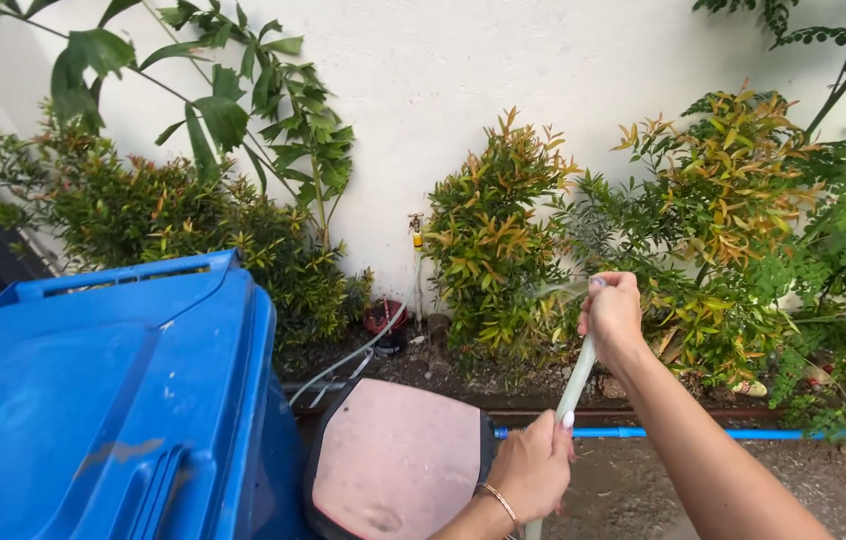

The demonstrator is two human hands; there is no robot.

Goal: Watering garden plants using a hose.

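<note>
Because I hold it in two spots, the pale hose [577, 382] stays steady. My left hand [531, 468] is lowest and nearest to me, just right of the pink lid [398, 460]. Its fingers are curled shut around the hose, with the thumb lying along it. The hose runs up from there to my right hand [611, 312], which is higher and farther from the pink lid. Those fingers [598, 300] are pressed tight around the hose end, and my thumb seems to sit over the opening. I think that is why a thin spray [555, 290] of water fans out to the left.

To the left of the pink lid stands a big blue bin [103, 400]. Behind the lid a blue pipe [743, 433] lies on the ground. Farther back, a small tap [416, 228] sticks out of the white wall [463, 70], with green and orange bushes [493, 250] on both sides.
</note>
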